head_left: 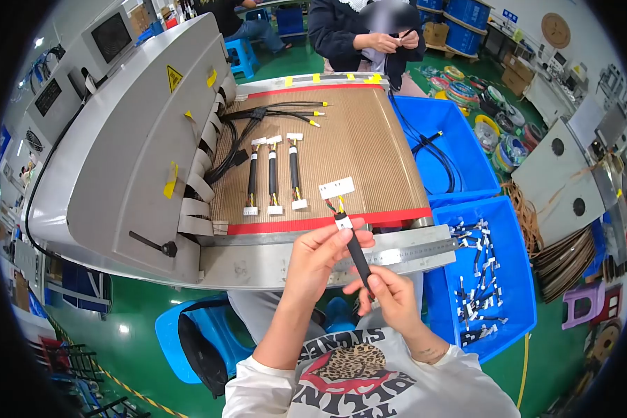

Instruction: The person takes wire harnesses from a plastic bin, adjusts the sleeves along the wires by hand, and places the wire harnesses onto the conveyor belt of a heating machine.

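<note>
A short black-sleeved cable with a white connector at its far end is held up over the machine's front edge. My left hand pinches it near the connector, at a white label. Lower down, my right hand grips the sleeve near its other end, which the fingers hide. Three similar cables lie side by side on the brown conveyor belt, white connectors at both ends. Behind them, a bundle of black cables with yellow-marked tips comes from under the machine's hood.
At the right, a blue bin holds many short cables; another blue bin behind it holds long black cables. A steel ruler lies along the front ledge. Across the belt sits a co-worker. A blue stool stands below left.
</note>
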Demonstrator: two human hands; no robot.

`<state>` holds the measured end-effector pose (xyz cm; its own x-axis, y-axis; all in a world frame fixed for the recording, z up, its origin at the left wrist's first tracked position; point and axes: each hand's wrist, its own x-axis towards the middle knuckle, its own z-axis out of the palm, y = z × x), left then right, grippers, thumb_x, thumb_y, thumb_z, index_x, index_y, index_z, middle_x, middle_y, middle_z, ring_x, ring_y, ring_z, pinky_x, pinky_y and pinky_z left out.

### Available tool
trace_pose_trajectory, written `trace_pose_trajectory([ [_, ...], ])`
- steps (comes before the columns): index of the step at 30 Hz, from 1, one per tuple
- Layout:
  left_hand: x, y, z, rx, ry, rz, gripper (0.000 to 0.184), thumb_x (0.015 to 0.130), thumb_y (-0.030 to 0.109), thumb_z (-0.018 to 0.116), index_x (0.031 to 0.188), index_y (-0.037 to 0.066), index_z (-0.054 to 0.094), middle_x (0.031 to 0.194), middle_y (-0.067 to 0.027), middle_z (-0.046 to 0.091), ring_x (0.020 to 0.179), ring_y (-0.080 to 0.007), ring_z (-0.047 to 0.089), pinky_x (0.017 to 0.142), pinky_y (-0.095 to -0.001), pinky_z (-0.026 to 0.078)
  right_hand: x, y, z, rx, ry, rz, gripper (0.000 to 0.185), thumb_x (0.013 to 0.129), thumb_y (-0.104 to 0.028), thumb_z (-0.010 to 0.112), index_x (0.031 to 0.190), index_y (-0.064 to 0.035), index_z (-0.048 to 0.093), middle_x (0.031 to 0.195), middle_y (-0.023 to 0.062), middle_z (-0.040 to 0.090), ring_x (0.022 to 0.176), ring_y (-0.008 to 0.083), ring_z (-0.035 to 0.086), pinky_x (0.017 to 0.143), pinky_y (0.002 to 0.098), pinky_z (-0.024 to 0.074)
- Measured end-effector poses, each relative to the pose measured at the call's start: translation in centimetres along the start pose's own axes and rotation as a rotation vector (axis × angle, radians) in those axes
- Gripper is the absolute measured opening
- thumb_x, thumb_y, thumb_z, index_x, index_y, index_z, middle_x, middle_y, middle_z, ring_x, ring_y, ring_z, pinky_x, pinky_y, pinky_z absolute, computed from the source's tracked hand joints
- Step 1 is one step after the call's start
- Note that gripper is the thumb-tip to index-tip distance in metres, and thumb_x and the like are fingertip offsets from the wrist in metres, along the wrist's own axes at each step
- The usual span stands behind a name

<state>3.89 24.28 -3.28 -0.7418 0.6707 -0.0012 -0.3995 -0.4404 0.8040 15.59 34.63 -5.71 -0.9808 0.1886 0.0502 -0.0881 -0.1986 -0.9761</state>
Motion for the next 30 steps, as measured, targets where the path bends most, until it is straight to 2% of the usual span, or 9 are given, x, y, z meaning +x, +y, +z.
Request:
trace_pose_trajectory([
  [5, 0.7, 1.0, -0.1, 0.059, 0.102, 0.041, 0.025, 0.084, 0.01, 0.049, 0.101, -0.008, 0.053, 0.087, -0.017, 0.062, 0.081, -0.0249, 0.061, 0.073, -0.0321, 0.049, 0.1, 0.3, -0.9, 0.183, -0.018, 0.093, 0.036, 0.091, -0.017, 0.038, 0.117, 0.0077, 0.04, 0.104, 0.0183, 0.056, 0.084, 0.0162, 0.058, 0.072, 0.0282, 0.049],
  [12, 0.8, 1.2, 0.5, 0.075, 0.097, 0.055, 0.03, 0.085, 0.015, 0.048, 0.104, -0.009, 0.051, 0.089, -0.0173, 0.061, 0.082, -0.0254, 0.061, 0.075, -0.0324, 0.048, -0.6, 0.3, -1.1, 0.076, -0.066, 0.133, 0.027, 0.089, -0.011, 0.042, 0.109, 0.0058, 0.048, 0.096, 0.0148, 0.059, 0.079, 0.0157, 0.059, 0.072, 0.0265, 0.0487],
  [14, 0.8, 1.3, 0.9, 0.046, 0.031, 0.075, 0.034, 0.086, 0.018, 0.048, 0.106, -0.009, 0.049, 0.091, -0.0176, 0.061, 0.084, -0.0256, 0.061, 0.075, -0.0326, 0.048, -0.8, 0.2, -1.0, 0.058, -0.025, 0.124, 0.025, 0.088, -0.011, 0.044, 0.105, 0.0059, 0.051, 0.09, 0.0154, 0.06, 0.076, 0.0178, 0.061, 0.07, 0.028, 0.0498],
  [16, 0.6, 1.0, 1.1, -0.021, -0.064, 0.107, 0.038, 0.087, 0.022, 0.047, 0.108, -0.01, 0.048, 0.093, -0.0178, 0.06, 0.085, -0.026, 0.06, 0.076, -0.0328, 0.048, -1.0, -0.1, -1.0, 0.115, -0.044, 0.119, 0.024, 0.089, -0.009, 0.042, 0.106, 0.0054, 0.05, 0.092, 0.0121, 0.06, 0.08, 0.0146, 0.059, 0.072, 0.0252, 0.0483],
  [20, -0.1, 0.2, 1.5, -0.084, -0.127, -0.018, 0.038, 0.088, 0.022, 0.044, 0.11, -0.009, 0.046, 0.091, -0.0167, 0.06, 0.084, -0.0265, 0.06, 0.072, -0.0317, 0.049, -1.2, -0.6, -0.7, 0.118, -0.04, 0.07, 0.026, 0.088, -0.01, 0.044, 0.107, 0.0069, 0.05, 0.094, 0.0123, 0.059, 0.086, 0.0163, 0.058, 0.077, 0.0269, 0.0463],
  [22, -0.6, -0.5, 1.3, -0.139, -0.098, -0.036, 0.037, 0.088, 0.022, 0.044, 0.109, -0.008, 0.047, 0.08, -0.0127, 0.059, 0.076, -0.0243, 0.06, 0.066, -0.0307, 0.05, -1.2, -0.5, -1.0, 0.02, -0.081, 0.015, 0.027, 0.088, -0.012, 0.046, 0.107, 0.007, 0.049, 0.097, 0.0125, 0.059, 0.089, 0.0171, 0.057, 0.08, 0.0278, 0.0443],
  [25, -1.3, -0.8, 2.2, -0.134, -0.033, -0.088, 0.037, 0.088, 0.023, 0.045, 0.108, -0.008, 0.048, 0.07, -0.0077, 0.054, 0.068, -0.022, 0.059, 0.054, -0.0281, 0.05, 0.4, -2.8, -2.9, -0.132, 0.071, -0.147, 0.032, 0.088, -0.018, 0.046, 0.11, 0.0061, 0.048, 0.108, 0.0138, 0.054, 0.101, 0.017, 0.051, 0.087, 0.0295, 0.0391],
  [27, -1.9, -2.0, 3.1, -0.141, -0.046, -0.106, 0.038, 0.088, 0.024, 0.045, 0.108, -0.007, 0.048, 0.07, -0.0073, 0.054, 0.066, -0.0217, 0.059, 0.052, -0.0275, 0.049, 2.4, -4.0, -3.8, 0.003, 0.048, -0.237, 0.036, 0.089, -0.02, 0.044, 0.114, 0.0055, 0.044, 0.107, 0.0142, 0.055, 0.102, 0.0177, 0.051, 0.087, 0.0289, 0.0393],
  [30, -2.4, -3.6, 3.7, -0.105, -0.043, -0.173, 0.038, 0.088, 0.025, 0.045, 0.109, -0.006, 0.049, 0.072, -0.0064, 0.053, 0.059, -0.0174, 0.054, 0.046, -0.0252, 0.044, 4.6, -5.2, -5.0, 0.066, -0.047, -0.135, 0.032, 0.088, -0.018, 0.045, 0.11, 0.0052, 0.05, 0.106, 0.0137, 0.056, 0.1, 0.0172, 0.053, 0.082, 0.0265, 0.0429],
])
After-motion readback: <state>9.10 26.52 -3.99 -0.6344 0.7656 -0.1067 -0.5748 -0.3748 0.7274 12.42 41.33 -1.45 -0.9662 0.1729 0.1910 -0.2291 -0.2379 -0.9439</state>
